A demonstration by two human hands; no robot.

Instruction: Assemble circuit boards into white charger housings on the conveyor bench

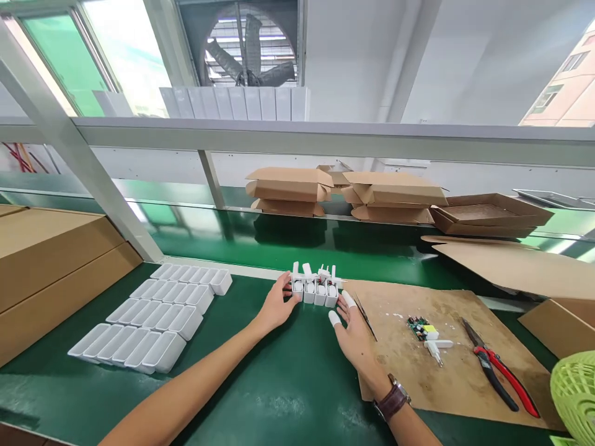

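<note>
White-capped fingertips of the right hand (356,334), spread loosely, touch the right end of a short row of white plastic charger housings (315,286) on the green belt (288,384). Left hand (275,307), fingers loosely curled, touches the row's left end. Red-handled cutters (497,365) lie well apart on brown board (446,384).

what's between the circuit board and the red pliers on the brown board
In the head view, only bare brown board lies between the circuit board and the red pliers.

One head camera looks forward and slightly down across the green bench (288,384). The hands sit close below; the fan (251,52) stands far ahead.
</note>
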